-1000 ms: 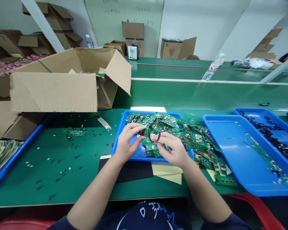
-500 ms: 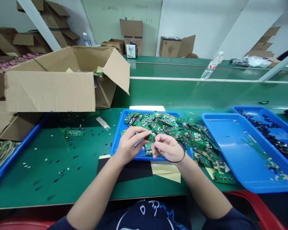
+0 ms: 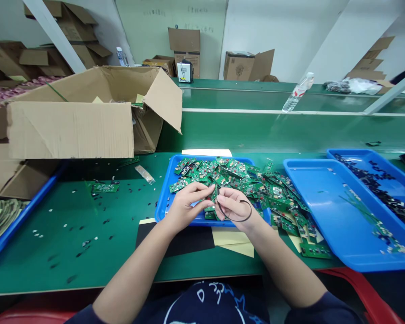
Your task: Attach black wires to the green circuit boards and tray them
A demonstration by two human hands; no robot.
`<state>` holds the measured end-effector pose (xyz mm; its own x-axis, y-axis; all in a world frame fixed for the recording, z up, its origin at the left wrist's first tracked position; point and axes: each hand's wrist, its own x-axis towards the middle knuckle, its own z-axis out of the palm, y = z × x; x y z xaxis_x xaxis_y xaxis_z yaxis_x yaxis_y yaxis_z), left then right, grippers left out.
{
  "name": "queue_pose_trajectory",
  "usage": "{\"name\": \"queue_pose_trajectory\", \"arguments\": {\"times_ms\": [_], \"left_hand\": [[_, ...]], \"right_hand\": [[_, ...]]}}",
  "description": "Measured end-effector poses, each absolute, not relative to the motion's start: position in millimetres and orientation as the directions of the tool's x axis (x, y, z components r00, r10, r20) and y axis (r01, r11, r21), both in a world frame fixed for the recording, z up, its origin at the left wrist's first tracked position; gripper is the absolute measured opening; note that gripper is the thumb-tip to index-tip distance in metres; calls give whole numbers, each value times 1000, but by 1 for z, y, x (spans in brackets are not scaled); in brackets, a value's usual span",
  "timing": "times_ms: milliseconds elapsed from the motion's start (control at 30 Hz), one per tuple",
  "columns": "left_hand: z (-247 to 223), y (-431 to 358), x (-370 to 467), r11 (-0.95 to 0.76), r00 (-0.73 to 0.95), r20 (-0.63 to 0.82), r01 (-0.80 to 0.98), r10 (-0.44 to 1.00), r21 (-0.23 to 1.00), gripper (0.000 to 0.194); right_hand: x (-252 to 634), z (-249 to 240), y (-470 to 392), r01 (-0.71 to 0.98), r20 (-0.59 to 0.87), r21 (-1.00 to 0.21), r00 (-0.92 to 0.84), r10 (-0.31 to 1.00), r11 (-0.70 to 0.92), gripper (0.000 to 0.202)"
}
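Observation:
My left hand (image 3: 189, 204) is closed on a small green circuit board (image 3: 214, 193), pinched between thumb and fingers above the front of a blue tray. My right hand (image 3: 234, 204) is closed at the board's right side, its fingertips against or very near it. From those fingertips a thin black strip (image 3: 246, 219) curls in a loop over the back of the hand; whether it is tape or cord I cannot tell. Many more circuit boards (image 3: 229, 173) lie heaped in the blue tray (image 3: 162, 202) beneath my hands and spill out to its right.
Right of the heap, one blue tray (image 3: 310, 193) holds small board scraps, another (image 3: 344, 155) black parts. A large cardboard box (image 3: 70, 128) stands at left. Black bits and a loose board (image 3: 104, 187) lie on the green table. A bottle (image 3: 299, 92) stands behind.
The board between my hands has turned to a more upright, edge-on angle. The black strip's loop has shifted left and up off my right wrist. Both hands stay over the tray.

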<state>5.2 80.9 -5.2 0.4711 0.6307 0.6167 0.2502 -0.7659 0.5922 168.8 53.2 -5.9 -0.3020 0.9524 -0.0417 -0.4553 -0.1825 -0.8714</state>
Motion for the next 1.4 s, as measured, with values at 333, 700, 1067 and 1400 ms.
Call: {"name": "queue_pose_trajectory", "arguments": {"times_ms": [333,700,1067,1400], "left_hand": [[-6,82,5,-749,429,620,277,657,602,30],[4,74,9,-563,540,392,193,745,804,28],[2,70,17,109,580,-42,-81,814,991,34],[-6,78,12,-340,477,168,302,863,891,29]], "right_hand": [[168,-8,53,-487,-40,-848,-330,943,-207,32],[173,-11,53,-91,44,-995,-98,994,36,27],[178,-5,56,-304,184,-936,0,983,175,57],[211,6,53,-1,202,-979,197,959,206,58]]}}
